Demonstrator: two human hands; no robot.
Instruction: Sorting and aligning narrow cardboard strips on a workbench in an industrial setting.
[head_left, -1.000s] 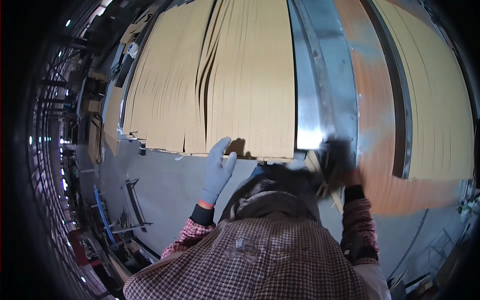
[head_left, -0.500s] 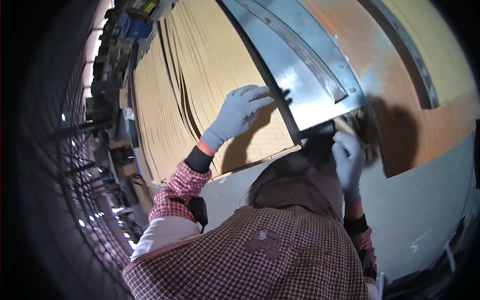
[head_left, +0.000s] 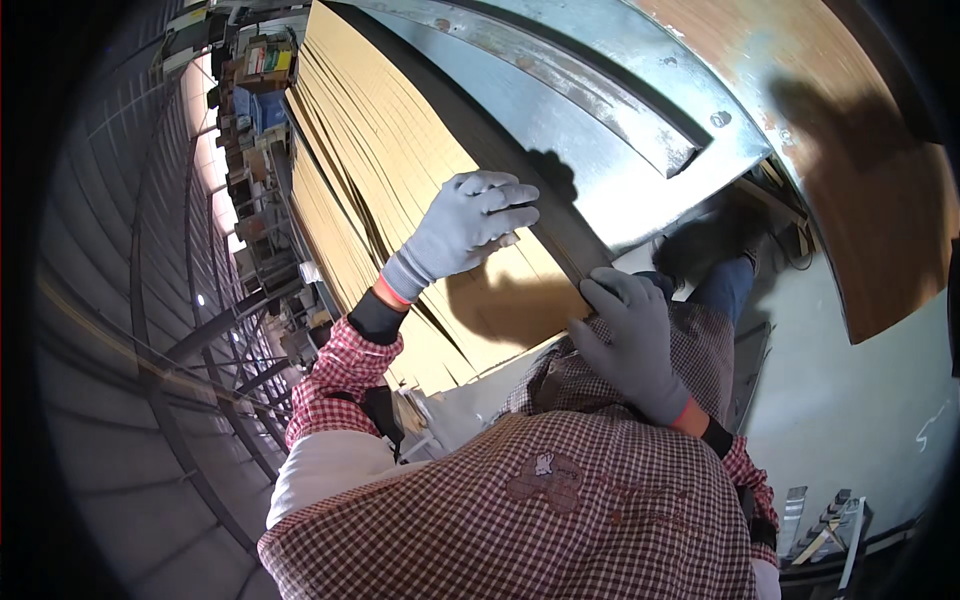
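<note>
Both my hands wear grey knit gloves with red cuffs. My left hand is over a stack of tan cardboard sheets, fingers loosely bent and apart, with nothing visible in it; whether it touches the top sheet I cannot tell. Close to the stack's near right corner is my right hand, its thumb apart from the fingers and the fingertips at the dark edge strip. No held thing shows in it, though the undersides of its fingers are partly hidden.
Right of the stack lies a shiny metal sheet with a long metal bar on it. A brown wooden board is farther right. Shelves with boxes stand at the far left. My checked apron hangs below.
My right hand has moved left, from beside the metal sheet's corner to the stack's near right corner, its fingers now spread wider. The left hand stays over the cardboard. The view has shifted.
</note>
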